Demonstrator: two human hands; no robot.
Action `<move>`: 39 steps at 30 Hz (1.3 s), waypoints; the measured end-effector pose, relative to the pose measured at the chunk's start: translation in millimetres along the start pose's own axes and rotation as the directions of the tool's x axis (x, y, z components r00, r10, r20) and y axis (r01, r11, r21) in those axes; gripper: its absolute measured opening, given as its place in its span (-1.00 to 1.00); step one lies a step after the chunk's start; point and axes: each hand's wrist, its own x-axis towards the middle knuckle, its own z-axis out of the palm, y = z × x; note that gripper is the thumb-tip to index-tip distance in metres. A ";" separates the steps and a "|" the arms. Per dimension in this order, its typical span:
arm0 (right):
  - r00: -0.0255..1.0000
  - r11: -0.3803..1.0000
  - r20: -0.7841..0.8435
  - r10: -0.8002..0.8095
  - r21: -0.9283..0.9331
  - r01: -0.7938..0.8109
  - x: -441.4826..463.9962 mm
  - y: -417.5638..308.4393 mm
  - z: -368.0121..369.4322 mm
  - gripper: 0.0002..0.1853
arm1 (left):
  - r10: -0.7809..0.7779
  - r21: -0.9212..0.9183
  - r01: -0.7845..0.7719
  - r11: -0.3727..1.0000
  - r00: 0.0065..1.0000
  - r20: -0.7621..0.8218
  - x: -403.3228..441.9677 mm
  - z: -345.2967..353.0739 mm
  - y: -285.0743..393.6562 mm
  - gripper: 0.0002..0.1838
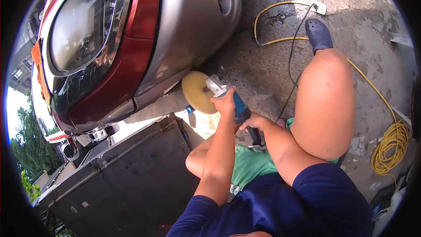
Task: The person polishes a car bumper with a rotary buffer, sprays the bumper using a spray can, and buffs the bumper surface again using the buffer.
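A teal electric polisher (239, 105) with a silver gear head and a round yellow pad (198, 92) is held in both hands in front of my body. My left hand (224, 102) is closed around its front part, just behind the gear head. Farther back, my right hand (253, 123) grips near the black rear handle (254, 137). The pad faces the lower edge of a vehicle's grey bumper (182, 35); I cannot tell whether they touch. A blue-capped item (189, 109) shows beside the pad, partly hidden.
The red vehicle body (144, 8) with its headlight (85, 26) fills the upper left. A dark metal gate (118, 184) stands lower left. A yellow extension cord (280, 40) runs across the concrete to a white socket (320, 8), with a coil (391, 147) at right.
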 end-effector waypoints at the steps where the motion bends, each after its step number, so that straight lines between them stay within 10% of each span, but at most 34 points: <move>1: 1.000 0.999 -0.010 0.005 -0.043 -0.005 0.5 1.4 2.3 -0.54 | -0.036 -0.021 0.036 0.999 0.999 0.001 -1.0 -5.9 -2.0 0.26; 13: 0.998 0.937 -0.049 -0.051 -0.347 0.031 -15.5 19.3 -6.3 -0.62 | 0.082 -0.210 -0.087 0.974 0.996 -0.029 -33.8 -38.4 -37.2 0.09; 25: 0.988 0.978 0.023 -0.153 -0.138 0.154 -16.8 -2.1 -5.4 -0.71 | 0.112 -0.092 -0.118 0.989 0.991 -0.071 -41.2 -30.9 5.8 0.19; 34: 0.936 0.814 0.032 -0.351 -0.483 0.322 -43.7 -27.0 29.1 0.13 | 0.185 -0.328 -0.243 0.913 0.962 -0.198 -49.3 -76.7 -20.1 0.11; 39: 0.930 0.844 -0.024 -0.366 -0.429 0.320 -23.7 -11.2 32.1 0.10 | 0.281 -0.350 -0.330 0.877 0.942 -0.183 -57.9 -84.2 -16.9 0.06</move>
